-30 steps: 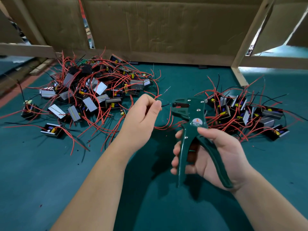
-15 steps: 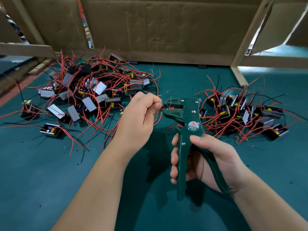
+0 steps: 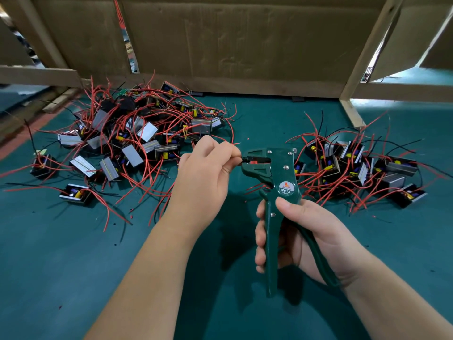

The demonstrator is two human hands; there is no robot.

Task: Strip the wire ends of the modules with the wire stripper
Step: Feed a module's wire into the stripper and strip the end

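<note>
One wire stripper (image 3: 277, 182): green, held up in the air over the middle of the mat, between the two heaps.
Long axis: runs from the head at the top, far from the person, to the handle tips at the bottom, near the person; almost upright in the view.
Mouth: faces left, towards the left hand; red insert visible inside it.
Wire (image 3: 241, 160): short dark end going into the mouth from the left; too small to tell how deep it sits.
Left hand (image 3: 206, 177): fingers curled, thumb and forefinger pinching the wire right at the mouth, almost touching the tool's head.
Right hand (image 3: 301, 236): wrapped round both handles, thumb on the front just under the round label, fingers round the straight handle, curved handle in the palm.
Left heap (image 3: 127, 133): many small modules with metal plates, tangled red and some black leads, behind and left of the left hand, which hides its near right edge.
Right heap (image 3: 355, 165): more modules with red and black leads, just behind and right of the tool's head, which covers part of it.
Scraps (image 3: 131, 216): a few red bits scattered on the mat.
Mat (image 3: 73, 266): teal, under everything.
Cardboard wall (image 3: 232, 40): brown, along the back.
Wooden frame (image 3: 353, 69): pale post right of the cardboard.
</note>
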